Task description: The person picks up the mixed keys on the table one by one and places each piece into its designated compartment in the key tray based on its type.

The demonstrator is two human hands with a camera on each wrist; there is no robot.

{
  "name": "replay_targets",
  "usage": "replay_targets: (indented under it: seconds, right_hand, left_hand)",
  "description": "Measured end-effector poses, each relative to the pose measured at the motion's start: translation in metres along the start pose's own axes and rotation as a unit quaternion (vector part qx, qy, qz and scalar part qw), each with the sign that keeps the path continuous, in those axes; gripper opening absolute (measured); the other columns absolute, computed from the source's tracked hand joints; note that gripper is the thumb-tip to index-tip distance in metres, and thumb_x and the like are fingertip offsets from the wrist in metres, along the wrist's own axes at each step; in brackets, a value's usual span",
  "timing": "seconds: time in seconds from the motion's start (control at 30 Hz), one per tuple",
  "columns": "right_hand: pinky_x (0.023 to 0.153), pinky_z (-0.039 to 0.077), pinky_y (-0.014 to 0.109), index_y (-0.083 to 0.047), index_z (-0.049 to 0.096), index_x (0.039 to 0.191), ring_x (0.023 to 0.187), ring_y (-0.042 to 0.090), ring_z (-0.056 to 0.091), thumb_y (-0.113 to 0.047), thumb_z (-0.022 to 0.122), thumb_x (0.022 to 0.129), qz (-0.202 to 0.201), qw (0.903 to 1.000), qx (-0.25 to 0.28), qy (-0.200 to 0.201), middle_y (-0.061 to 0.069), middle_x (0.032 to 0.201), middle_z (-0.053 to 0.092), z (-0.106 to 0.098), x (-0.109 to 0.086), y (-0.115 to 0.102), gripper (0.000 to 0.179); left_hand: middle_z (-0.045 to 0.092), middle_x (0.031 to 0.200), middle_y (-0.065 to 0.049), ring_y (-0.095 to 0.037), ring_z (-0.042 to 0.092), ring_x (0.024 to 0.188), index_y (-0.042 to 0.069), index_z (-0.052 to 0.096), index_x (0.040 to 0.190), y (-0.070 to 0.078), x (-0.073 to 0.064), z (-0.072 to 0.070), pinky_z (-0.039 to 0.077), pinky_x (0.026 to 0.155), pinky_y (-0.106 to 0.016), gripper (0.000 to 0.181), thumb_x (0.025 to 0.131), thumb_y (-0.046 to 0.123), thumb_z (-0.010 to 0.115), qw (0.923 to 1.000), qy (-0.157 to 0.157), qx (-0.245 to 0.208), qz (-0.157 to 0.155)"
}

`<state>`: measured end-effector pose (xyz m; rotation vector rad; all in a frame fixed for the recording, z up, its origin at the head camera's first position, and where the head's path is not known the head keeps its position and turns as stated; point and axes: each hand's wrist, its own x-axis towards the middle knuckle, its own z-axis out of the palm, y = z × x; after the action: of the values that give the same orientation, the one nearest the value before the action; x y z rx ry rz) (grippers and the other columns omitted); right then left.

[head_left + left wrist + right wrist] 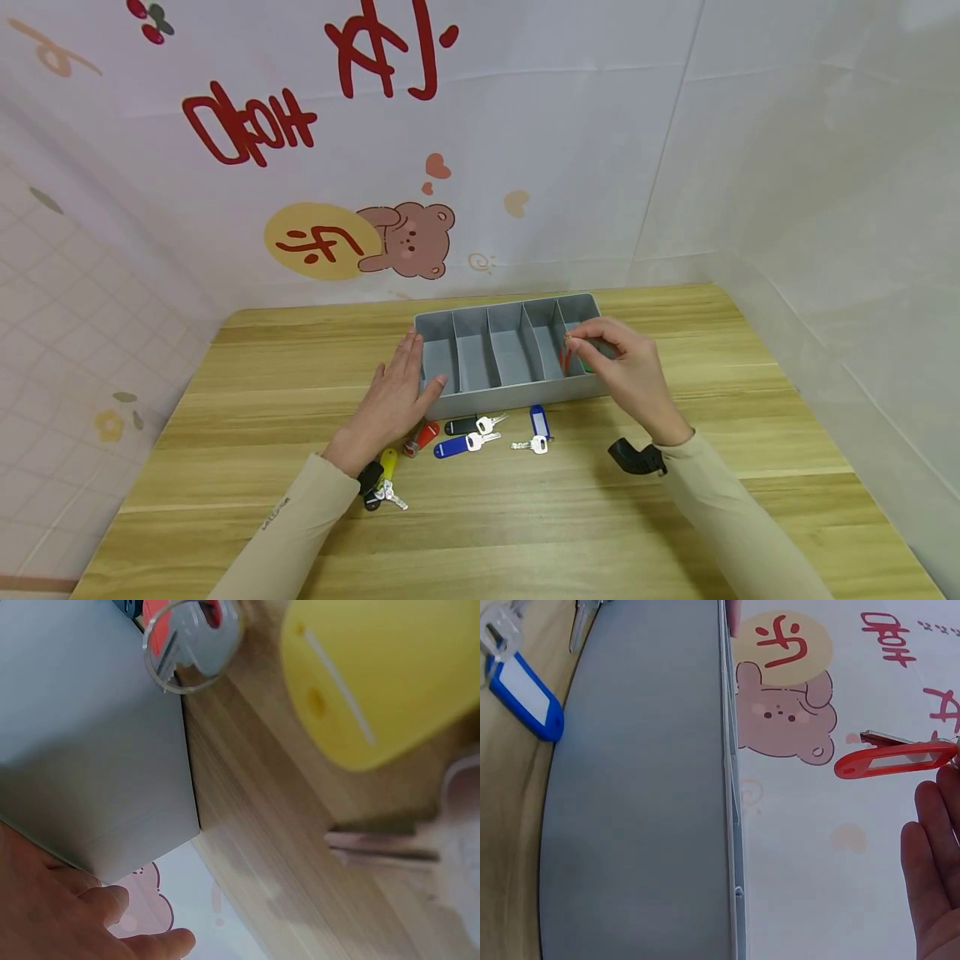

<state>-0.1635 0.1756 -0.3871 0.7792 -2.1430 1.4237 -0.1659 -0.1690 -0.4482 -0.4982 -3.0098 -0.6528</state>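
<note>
A long grey divided tray (517,397) sits toward the back of the table. My left hand (390,408) rests against its left end, fingers extended. Over the tray's right part, my right hand (633,367) pinches a key ring between thumb and fingers. From the ring hang a red key tag (892,760) and a key (889,738). In the head view they hang close to the divider before the rightmost compartment, where a bit of green (588,367) shows. The right hand partly hides that compartment; the compartments to its left look bare.
Along the tray's front lie a blue-tagged key (539,422), another blue tag (452,448), a black tag (461,426) and a red tag (428,433). By the left wrist lie a yellow tag (387,461) and keys. A printed cloth (570,150) hangs behind the table.
</note>
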Motion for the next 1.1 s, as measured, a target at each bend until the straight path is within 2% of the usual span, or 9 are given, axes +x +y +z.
replay_targets:
  seconds: [0.37, 0.57, 0.73, 0.9, 0.97, 1.1]
  right_hand:
    - [0.080, 0.051, 0.013, -0.006, 0.078, 0.098, 0.088, 0.005, 0.066, 0.007, 0.079, 0.087, 0.010, 0.9996, -0.025, 0.008, 0.005, 0.097, 0.074, 0.005, 0.007, 0.025, 0.018]
    - [0.072, 0.047, 0.015, -0.009, 0.079, 0.098, 0.081, 0.008, 0.063, -0.004, 0.080, 0.090, 0.032, 0.9971, -0.069, 0.007, 0.000, 0.095, 0.074, 0.007, 0.010, 0.036, 0.010]
    - [0.069, 0.047, 0.020, -0.009, 0.079, 0.097, 0.078, 0.009, 0.062, -0.005, 0.081, 0.089, 0.032, 0.9947, -0.097, -0.001, 0.000, 0.093, 0.074, 0.011, 0.011, 0.046, 0.008]
    - [0.072, 0.046, 0.022, -0.008, 0.079, 0.095, 0.082, 0.012, 0.063, -0.005, 0.081, 0.089, 0.034, 0.9920, -0.121, -0.011, 0.001, 0.094, 0.075, 0.014, 0.012, 0.055, 0.008]
    - [0.074, 0.047, 0.025, -0.008, 0.079, 0.095, 0.085, 0.015, 0.066, -0.004, 0.081, 0.089, 0.036, 0.9908, -0.129, -0.016, 0.002, 0.095, 0.075, 0.015, 0.013, 0.059, 0.008]
    - [0.078, 0.053, 0.042, -0.007, 0.079, 0.096, 0.091, 0.023, 0.071, -0.003, 0.081, 0.088, 0.045, 0.9885, -0.141, -0.032, 0.005, 0.096, 0.075, 0.016, 0.013, 0.066, 0.009]
  left_hand:
    - [0.004, 0.172, -0.022, -0.040, 0.014, 0.157, -0.010, 0.013, 0.161, -0.001, 0.000, 0.000, 0.023, 0.114, -0.074, 0.088, 0.107, 0.051, 0.046, 1.0000, -0.001, 0.000, 0.001]
    - [0.004, 0.172, -0.021, -0.039, 0.013, 0.157, -0.009, 0.012, 0.161, -0.001, 0.000, 0.000, 0.022, 0.114, -0.074, 0.088, 0.107, 0.052, 0.046, 1.0000, -0.001, 0.001, 0.001]
    - [0.002, 0.172, -0.020, -0.038, 0.011, 0.158, -0.008, 0.012, 0.162, -0.002, 0.000, 0.001, 0.021, 0.114, -0.074, 0.089, 0.107, 0.052, 0.046, 1.0000, -0.002, -0.003, 0.001]
    - [0.001, 0.172, -0.019, -0.037, 0.010, 0.158, -0.008, 0.012, 0.162, -0.002, 0.000, 0.001, 0.021, 0.115, -0.074, 0.088, 0.108, 0.052, 0.045, 1.0000, -0.007, -0.004, -0.002]
    - [0.001, 0.173, -0.019, -0.038, 0.011, 0.158, -0.008, 0.012, 0.162, -0.002, 0.000, 0.001, 0.021, 0.115, -0.073, 0.087, 0.108, 0.052, 0.044, 0.9999, -0.009, -0.004, -0.003]
    - [0.001, 0.173, -0.018, -0.038, 0.011, 0.158, -0.007, 0.011, 0.162, -0.002, 0.001, 0.001, 0.020, 0.116, -0.073, 0.087, 0.108, 0.053, 0.043, 0.9999, -0.012, -0.003, -0.006]
